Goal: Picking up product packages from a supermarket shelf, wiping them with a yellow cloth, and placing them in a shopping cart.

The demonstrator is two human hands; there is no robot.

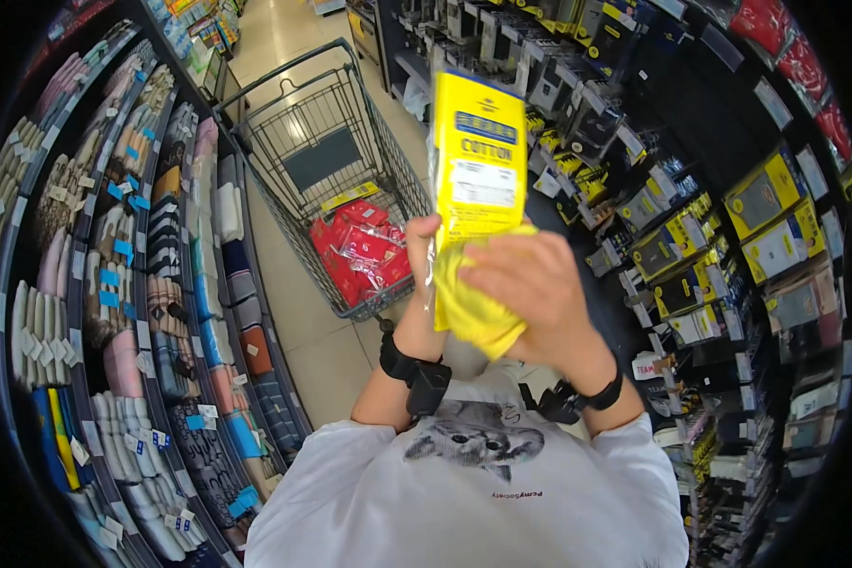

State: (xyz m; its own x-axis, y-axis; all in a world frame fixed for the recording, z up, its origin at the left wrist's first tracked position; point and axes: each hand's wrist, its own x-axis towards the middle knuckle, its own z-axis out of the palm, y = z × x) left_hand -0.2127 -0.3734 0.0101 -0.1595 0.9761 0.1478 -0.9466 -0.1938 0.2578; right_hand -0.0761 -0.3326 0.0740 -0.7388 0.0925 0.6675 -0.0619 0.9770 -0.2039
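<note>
A flat yellow packet (484, 170) in clear plastic, with printed lettering and a white label, stands upright in front of my chest. My left hand (423, 259) grips its left edge, the thumb at the side and most of the fingers hidden behind. Against the packet's lower front, my right hand (539, 284) presses a bunched yellow cloth (490, 337). The right fingers lie across the cloth and look slightly blurred. The packet's bottom is partly covered by the cloth.
A wire shopping cart (326, 92) stands ahead to the left, holding red plastic-wrapped packets (366, 245) and a flat yellow packet (349, 195). Shelves of folded textiles (163, 234) line the left. Racks of hanging packaged garments (653, 263) line the right. Tiled floor (323, 355) runs between.
</note>
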